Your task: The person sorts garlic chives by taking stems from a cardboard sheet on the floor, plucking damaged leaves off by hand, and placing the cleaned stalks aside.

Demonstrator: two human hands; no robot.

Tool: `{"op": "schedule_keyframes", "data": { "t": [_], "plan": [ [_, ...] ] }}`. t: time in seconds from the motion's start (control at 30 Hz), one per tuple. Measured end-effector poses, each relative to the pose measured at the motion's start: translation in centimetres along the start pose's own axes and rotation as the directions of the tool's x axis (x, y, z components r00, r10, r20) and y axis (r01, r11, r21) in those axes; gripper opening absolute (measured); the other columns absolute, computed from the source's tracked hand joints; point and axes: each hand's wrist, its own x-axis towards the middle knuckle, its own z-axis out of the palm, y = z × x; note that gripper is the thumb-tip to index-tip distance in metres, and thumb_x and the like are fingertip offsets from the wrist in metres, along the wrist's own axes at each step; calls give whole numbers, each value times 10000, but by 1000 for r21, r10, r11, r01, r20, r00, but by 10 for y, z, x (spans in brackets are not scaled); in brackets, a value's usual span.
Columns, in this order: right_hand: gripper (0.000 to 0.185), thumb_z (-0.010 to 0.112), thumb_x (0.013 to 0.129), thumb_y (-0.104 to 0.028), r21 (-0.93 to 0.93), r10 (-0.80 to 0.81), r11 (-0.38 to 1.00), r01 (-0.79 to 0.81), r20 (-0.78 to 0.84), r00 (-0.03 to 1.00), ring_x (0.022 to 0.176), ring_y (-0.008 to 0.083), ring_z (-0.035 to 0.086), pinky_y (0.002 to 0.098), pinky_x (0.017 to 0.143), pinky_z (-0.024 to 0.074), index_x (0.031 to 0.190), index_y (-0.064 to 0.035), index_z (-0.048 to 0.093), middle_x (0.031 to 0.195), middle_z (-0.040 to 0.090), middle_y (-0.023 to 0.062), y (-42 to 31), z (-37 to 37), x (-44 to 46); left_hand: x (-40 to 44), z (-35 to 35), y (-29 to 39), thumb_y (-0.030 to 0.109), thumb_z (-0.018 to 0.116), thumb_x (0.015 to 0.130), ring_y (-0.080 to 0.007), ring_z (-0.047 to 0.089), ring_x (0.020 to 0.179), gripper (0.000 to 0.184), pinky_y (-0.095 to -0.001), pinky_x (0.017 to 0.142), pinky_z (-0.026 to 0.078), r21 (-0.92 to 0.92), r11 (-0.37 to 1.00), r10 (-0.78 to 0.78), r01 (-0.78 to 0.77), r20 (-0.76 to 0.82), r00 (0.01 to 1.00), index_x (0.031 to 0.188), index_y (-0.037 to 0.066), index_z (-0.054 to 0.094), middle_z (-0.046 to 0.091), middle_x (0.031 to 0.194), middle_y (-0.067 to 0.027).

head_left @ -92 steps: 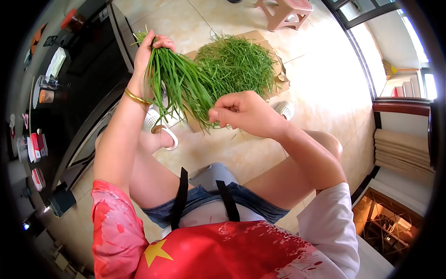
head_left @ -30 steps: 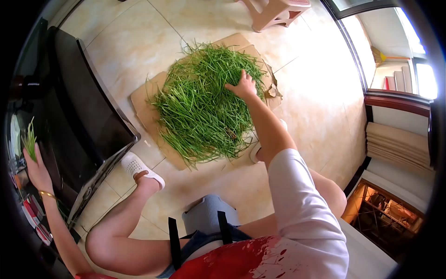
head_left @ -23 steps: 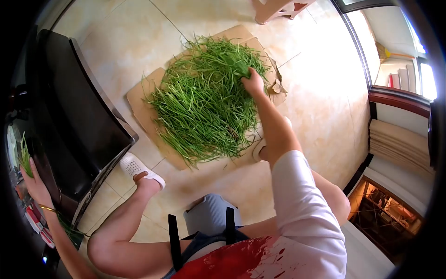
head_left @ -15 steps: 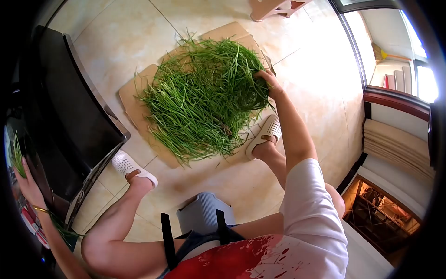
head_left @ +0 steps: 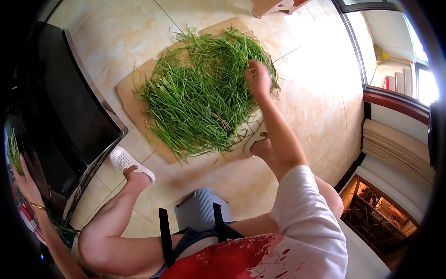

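A broad heap of long, thin green chives lies on flattened cardboard on the floor. My right hand is over the heap's right side, its fingers curled in; anything small between them is hidden. At the far left edge of the view, my left hand is closed round a small bunch of chives, whose leaves point up past the fingers. More long green stems hang by the left wrist. A small brownish clump sits among the leaves near the heap's lower right.
A black glossy cabinet or screen stands between my left arm and the heap. My feet in white clogs flank the cardboard's near side. I sit above a grey stool. A pink stool is at the top; a sliding door frame is right.
My right hand has drawn back from under the heap's right edge to above it, and the lifted leaves there have dropped flatter. My left hand stays nearly in place with its bunch.
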Motion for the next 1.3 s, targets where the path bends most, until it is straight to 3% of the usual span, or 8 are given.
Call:
{"op": "schedule_keyframes", "data": {
  "t": [0.23,0.5,0.63,0.83,1.07,1.1,1.17,1.3],
  "plan": [
    [566,566,818,-125,-198,-180,933,300,464,867,1178,303,460,398,951,466,1351,-12,413,1338,442,170,-83,131,-164,2,7,-9,346,433,999,-310,560,1137,463,-347,963,415,-119,989,-89,92,31,996,1296,1,518,576,1240,-209],
    [329,600,823,-147,29,-311,948,316,287,906,986,252,552,349,734,551,1141,-68,575,1100,578,111,-98,103,-162,5,-20,80,410,571,917,-409,540,1127,644,-433,945,431,-98,929,-344,356,123,931,1310,-81,434,526,1246,-306],
    [665,696,813,-275,-247,-181,945,214,149,972,1152,294,472,371,924,487,1344,-22,388,1273,463,160,-62,104,-84,2,-14,68,394,532,941,-373,557,1114,579,-401,941,432,-70,958,-271,277,87,959,1297,-59,467,550,1232,-276],
    [851,757,742,-439,-461,146,883,90,450,881,1163,295,487,384,915,482,1379,-50,349,1249,496,148,-72,107,-74,2,0,21,349,410,1011,-254,617,1063,447,-300,911,445,21,997,-68,69,-4,998,1257,7,560,632,1176,-173],
    [613,706,704,-296,134,122,974,-184,374,919,1090,354,529,416,942,436,1220,0,554,1180,563,194,-41,93,-51,-1,8,11,379,435,991,-329,541,1163,467,-362,958,415,-86,996,-6,9,29,1000,1329,60,481,558,1273,-166],
    [564,653,773,-145,358,62,916,-181,320,945,943,194,588,324,839,455,1289,2,479,1068,625,115,-17,108,-49,2,2,40,379,435,991,-329,541,1163,467,-362,958,415,-89,996,-15,17,27,1000,1329,60,481,558,1273,-166],
    [436,615,794,-77,647,75,708,-283,330,941,910,148,567,293,813,452,1207,9,505,1034,617,75,-49,67,-58,7,-18,118,442,561,915,-467,548,1045,675,-457,904,441,19,992,-126,127,-46,991,1286,-107,434,550,1164,-342],
    [347,553,815,-43,786,63,596,-161,155,986,874,176,589,293,791,482,1155,-6,496,996,631,90,-89,2,-64,8,-19,121,441,555,913,-486,560,989,665,-479,849,456,71,987,-143,145,-40,989,1272,-108,444,572,1101,-347]
  ]
}}
